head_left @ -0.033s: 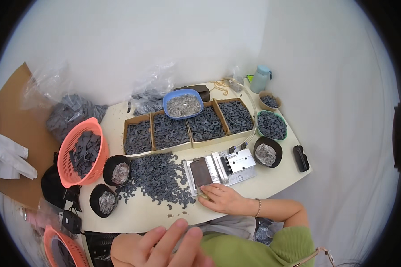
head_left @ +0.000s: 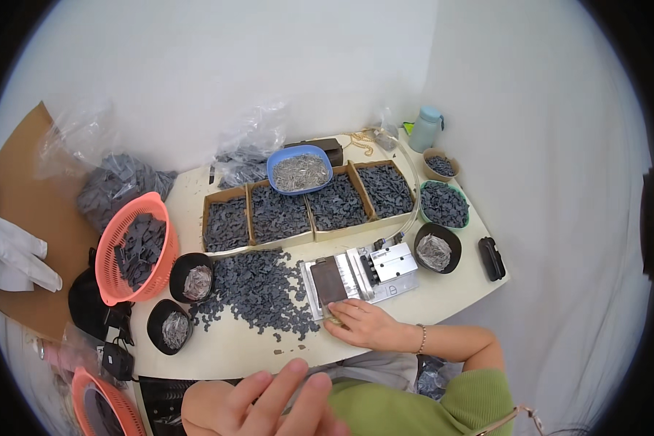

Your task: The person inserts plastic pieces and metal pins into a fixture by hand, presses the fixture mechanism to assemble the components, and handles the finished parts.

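My right hand (head_left: 367, 327) rests at the near end of a metal fixture (head_left: 379, 294), beside its dark brown plate (head_left: 328, 280). Its fingers are bent together over something small and pale yellowish, mostly hidden beneath them. Raised close to the camera at the lower edge, my left hand (head_left: 280, 403) has its fingers apart, and nothing shows in them. A loose heap of small dark grey pieces (head_left: 258, 291) lies on the table left of the fixture. Right of the fixture, a black bowl (head_left: 454, 254) holds thin silvery metal pieces.
Several cardboard boxes (head_left: 298, 238) of grey pieces line the back, with a blue tray (head_left: 272, 174) of metal pieces on top. Two black bowls (head_left: 155, 341) and a coral basket (head_left: 171, 251) stand at left. At right are a green bowl (head_left: 466, 218), a bottle (head_left: 424, 131) and a black case (head_left: 491, 259).
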Motion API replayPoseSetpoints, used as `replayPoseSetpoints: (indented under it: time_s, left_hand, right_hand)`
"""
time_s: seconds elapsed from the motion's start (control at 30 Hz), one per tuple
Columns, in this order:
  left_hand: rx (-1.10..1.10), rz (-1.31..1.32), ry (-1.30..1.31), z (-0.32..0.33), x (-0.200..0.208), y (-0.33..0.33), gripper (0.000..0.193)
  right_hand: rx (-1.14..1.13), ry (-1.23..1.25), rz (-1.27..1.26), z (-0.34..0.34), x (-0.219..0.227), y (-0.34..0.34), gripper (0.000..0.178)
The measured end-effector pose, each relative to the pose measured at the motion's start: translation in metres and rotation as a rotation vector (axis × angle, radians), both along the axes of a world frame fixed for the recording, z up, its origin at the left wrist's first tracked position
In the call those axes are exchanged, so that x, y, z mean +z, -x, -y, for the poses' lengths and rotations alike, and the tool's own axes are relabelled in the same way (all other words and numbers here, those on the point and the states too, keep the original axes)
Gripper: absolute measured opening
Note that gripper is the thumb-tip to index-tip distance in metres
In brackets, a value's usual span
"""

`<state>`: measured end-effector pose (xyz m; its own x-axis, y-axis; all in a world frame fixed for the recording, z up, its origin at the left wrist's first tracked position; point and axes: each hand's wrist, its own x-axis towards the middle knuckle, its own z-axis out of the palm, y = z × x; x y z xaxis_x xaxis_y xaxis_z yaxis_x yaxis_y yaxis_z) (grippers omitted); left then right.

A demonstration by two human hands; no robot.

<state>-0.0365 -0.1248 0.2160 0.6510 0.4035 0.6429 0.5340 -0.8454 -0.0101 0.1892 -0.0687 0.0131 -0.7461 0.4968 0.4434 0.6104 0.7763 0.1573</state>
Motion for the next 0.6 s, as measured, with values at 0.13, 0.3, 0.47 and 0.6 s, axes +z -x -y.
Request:
replayPoseSetpoints:
  time_s: [0.13, 0.3, 0.47, 0.6]
  left_hand:
    - [-0.034, -0.095, 0.108, 0.006, 0.003, 0.010, 0.027]
    - [-0.017, 0.320, -0.099, 0.006, -0.066, 0.032, 0.026]
    - [-0.105, 0.187, 0.178, -0.082, -0.133, -0.006, 0.022]
    - [-0.041, 0.041, 0.301, -0.107, -0.196, -0.020, 0.019]
  right_hand:
    - [-0.012, -0.028, -0.016, -0.001, -0.002, 0.000, 0.030]
    - [0.076, -0.140, -0.117, -0.018, -0.003, -0.012, 0.027]
    - [-0.163, -0.096, -0.495, -0.075, 0.027, -0.021, 0.025]
    - [-0.234, 0.371, -0.852, -0.142, 0.040, -0.005, 0.031]
